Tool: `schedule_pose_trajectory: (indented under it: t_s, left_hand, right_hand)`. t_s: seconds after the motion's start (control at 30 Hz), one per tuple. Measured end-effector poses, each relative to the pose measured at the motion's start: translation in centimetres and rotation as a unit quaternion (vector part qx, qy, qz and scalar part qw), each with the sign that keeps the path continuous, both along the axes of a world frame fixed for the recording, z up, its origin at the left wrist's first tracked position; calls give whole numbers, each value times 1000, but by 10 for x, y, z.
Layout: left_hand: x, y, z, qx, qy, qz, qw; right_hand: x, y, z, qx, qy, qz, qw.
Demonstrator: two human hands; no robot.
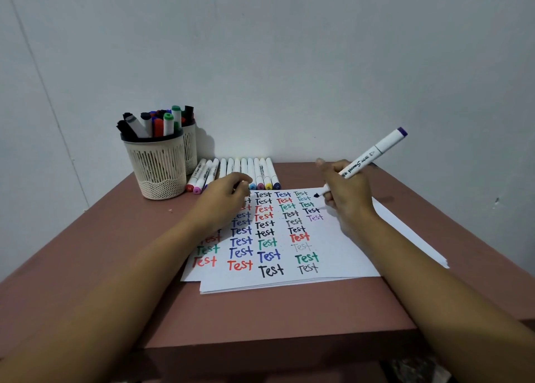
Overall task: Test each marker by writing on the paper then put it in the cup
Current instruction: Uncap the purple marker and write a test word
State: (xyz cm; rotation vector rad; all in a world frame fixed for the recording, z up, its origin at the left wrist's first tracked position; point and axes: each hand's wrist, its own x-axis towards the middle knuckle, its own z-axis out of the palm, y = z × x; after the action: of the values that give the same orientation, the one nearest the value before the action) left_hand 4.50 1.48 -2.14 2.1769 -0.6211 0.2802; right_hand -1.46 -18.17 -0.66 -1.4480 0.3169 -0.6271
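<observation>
Brown table (115, 252), grey wall (289, 64); right fingers (335, 170) grip marker (373, 156) (left fingers (240, 180) unclear).

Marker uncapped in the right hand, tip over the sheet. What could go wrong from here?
The right hand, holding the white marker with a purple end, is low over the white paper near written words; ink may smear. The front cream mesh cup looks crowded, so the marker may not seat. The left hand sits by the row of white markers and could roll them.

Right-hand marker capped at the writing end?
No: the marker in the right hand shows a bare dark tip over the paper.
</observation>
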Motion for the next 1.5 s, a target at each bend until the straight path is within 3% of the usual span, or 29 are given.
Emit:
schedule_pose_trajectory:
  t_s: [0.37,0.57,0.93,1.1,1.27,1.5]
  left_hand:
    - [-14,-2,3,34,-34,-71,996]
    - [-19,-5,3,48,-10,-97,994]
    - [-22,-9,2,-34,19,-155,987]
    - [-25,-8,4,-6,-2,-172,985]
    - [-25,-7,7,77,-55,-113,989]
    - [-33,-9,6,60,-125,-123,983]
  right_hand:
    - [-2,8,4,149,-33,200,968]
    - [-4,16,3,105,-45,242,964]
    - [-4,17,-1,47,-26,295,954]
    - [-5,17,-3,0,12,315,949]
    - [-4,17,-4,-21,30,315,948]
    - [-5,16,-4,19,29,318,947]
